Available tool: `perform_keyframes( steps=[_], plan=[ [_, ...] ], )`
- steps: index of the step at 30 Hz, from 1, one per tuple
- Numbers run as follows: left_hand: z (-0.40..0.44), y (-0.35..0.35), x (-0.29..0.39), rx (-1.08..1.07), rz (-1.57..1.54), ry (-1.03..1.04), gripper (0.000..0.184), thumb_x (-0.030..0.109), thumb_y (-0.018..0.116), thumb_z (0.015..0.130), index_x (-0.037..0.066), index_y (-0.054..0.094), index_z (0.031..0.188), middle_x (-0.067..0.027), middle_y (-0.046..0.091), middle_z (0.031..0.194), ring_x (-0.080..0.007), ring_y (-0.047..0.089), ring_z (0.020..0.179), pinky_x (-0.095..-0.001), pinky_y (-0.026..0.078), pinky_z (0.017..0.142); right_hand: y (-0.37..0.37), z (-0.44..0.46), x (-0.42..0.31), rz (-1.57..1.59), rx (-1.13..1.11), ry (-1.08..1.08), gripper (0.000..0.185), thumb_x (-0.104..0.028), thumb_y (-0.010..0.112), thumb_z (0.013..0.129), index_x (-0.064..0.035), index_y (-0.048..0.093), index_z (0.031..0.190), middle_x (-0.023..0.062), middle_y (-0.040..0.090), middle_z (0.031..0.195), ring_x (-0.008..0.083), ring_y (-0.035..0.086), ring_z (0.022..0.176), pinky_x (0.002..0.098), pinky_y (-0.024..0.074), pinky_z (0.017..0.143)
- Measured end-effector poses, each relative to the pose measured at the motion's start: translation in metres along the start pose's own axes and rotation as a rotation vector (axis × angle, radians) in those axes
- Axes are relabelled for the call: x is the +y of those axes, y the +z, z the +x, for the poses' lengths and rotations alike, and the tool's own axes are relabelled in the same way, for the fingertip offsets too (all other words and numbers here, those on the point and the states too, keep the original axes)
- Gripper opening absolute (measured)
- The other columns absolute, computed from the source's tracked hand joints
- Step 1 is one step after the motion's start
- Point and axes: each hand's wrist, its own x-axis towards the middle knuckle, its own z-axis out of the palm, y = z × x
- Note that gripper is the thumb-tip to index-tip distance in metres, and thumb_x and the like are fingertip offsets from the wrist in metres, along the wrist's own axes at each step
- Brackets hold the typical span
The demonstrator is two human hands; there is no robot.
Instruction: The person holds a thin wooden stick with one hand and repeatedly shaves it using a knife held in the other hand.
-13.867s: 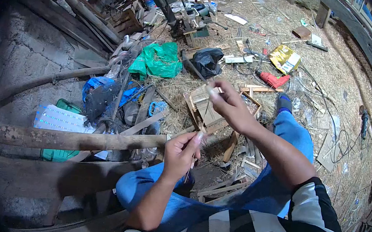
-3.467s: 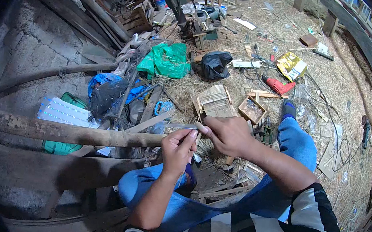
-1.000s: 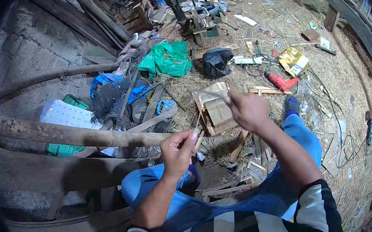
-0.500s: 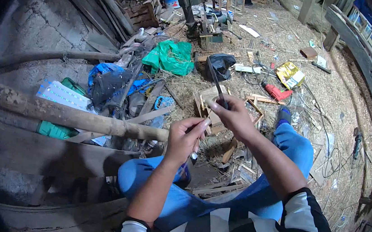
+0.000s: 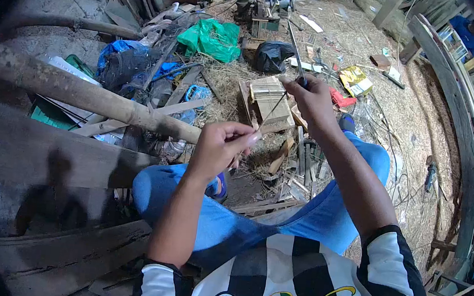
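My right hand (image 5: 311,102) is closed around the handle of a long-bladed knife (image 5: 297,53), whose blade points away from me and slightly left. Lower and to the left, my left hand (image 5: 219,149) pinches a thin strip (image 5: 271,112), which looks like wood or bamboo. The strip runs up from the left fingertips to the thumb of my right hand, beside the knife handle. Its lower end is mostly hidden by my left hand. Both hands are above my spread knees, over scraps on the ground.
A thick bamboo pole (image 5: 98,96) juts in from the left. Beyond my hands lie a wooden box (image 5: 270,102), a green plastic bag (image 5: 211,39), a black bag (image 5: 274,56) and a red power drill (image 5: 343,99). A person in blue (image 5: 467,34) is at the far right.
My hands have moved farther apart, showing more of the strip between them. The knife blade has swung more upright in view, and the whole view has shifted a little.
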Motion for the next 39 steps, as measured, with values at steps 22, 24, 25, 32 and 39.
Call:
perform_keyframes(
  steps=[22, 24, 25, 32, 39],
  plan=[
    [-0.125, 0.023, -0.025, 0.208, -0.12, 0.067, 0.017, 0.013, 0.07, 0.092, -0.002, 0.072, 0.1, -0.0033, 0.063, 0.067, -0.0046, 0.051, 0.047, -0.0194, 0.041, 0.043, 0.025, -0.06, -0.004, 0.179, -0.153, -0.09, 0.034, -0.031, 0.07, 0.094, -0.0007, 0.064, 0.079, -0.0034, 0.047, 0.061, 0.0065, 0.038, 0.058, 0.0303, 0.0308, 0.051],
    [-0.13, 0.026, -0.025, 0.276, -0.07, 0.017, 0.018, 0.014, 0.07, 0.093, -0.002, 0.072, 0.1, -0.0033, 0.063, 0.067, -0.005, 0.051, 0.047, -0.0196, 0.041, 0.044, 0.02, -0.059, -0.001, 0.164, -0.169, -0.109, 0.035, -0.032, 0.07, 0.094, -0.0009, 0.064, 0.078, -0.0037, 0.046, 0.061, 0.0064, 0.038, 0.058, 0.0305, 0.0302, 0.051],
    [-0.131, 0.027, -0.025, 0.287, -0.064, 0.018, 0.018, 0.014, 0.07, 0.093, -0.002, 0.072, 0.1, -0.0033, 0.063, 0.067, -0.005, 0.051, 0.047, -0.0196, 0.041, 0.044, 0.017, -0.056, 0.001, 0.138, -0.185, -0.127, 0.037, -0.033, 0.07, 0.094, -0.0011, 0.064, 0.077, -0.004, 0.045, 0.061, 0.0062, 0.037, 0.058, 0.0307, 0.0295, 0.051],
    [-0.129, 0.034, -0.02, 0.354, -0.028, -0.059, 0.02, 0.015, 0.07, 0.093, -0.002, 0.072, 0.102, -0.0039, 0.062, 0.067, -0.0067, 0.051, 0.048, -0.0207, 0.041, 0.044, 0.013, -0.033, 0.027, 0.289, -0.301, -0.035, 0.035, -0.031, 0.072, 0.093, -0.0044, 0.065, 0.072, -0.0063, 0.049, 0.061, 0.0049, 0.04, 0.058, 0.0287, 0.0314, 0.052],
    [-0.113, 0.015, -0.03, 0.625, -0.119, 0.105, 0.018, 0.012, 0.073, 0.089, -0.002, 0.072, 0.099, -0.0064, 0.063, 0.069, -0.01, 0.052, 0.049, -0.0242, 0.041, 0.045, 0.014, -0.006, 0.034, 0.247, -0.284, 0.024, 0.032, -0.025, 0.073, 0.091, -0.0056, 0.062, 0.069, -0.0071, 0.047, 0.059, 0.0034, 0.037, 0.056, 0.0267, 0.0289, 0.05]
  ],
)
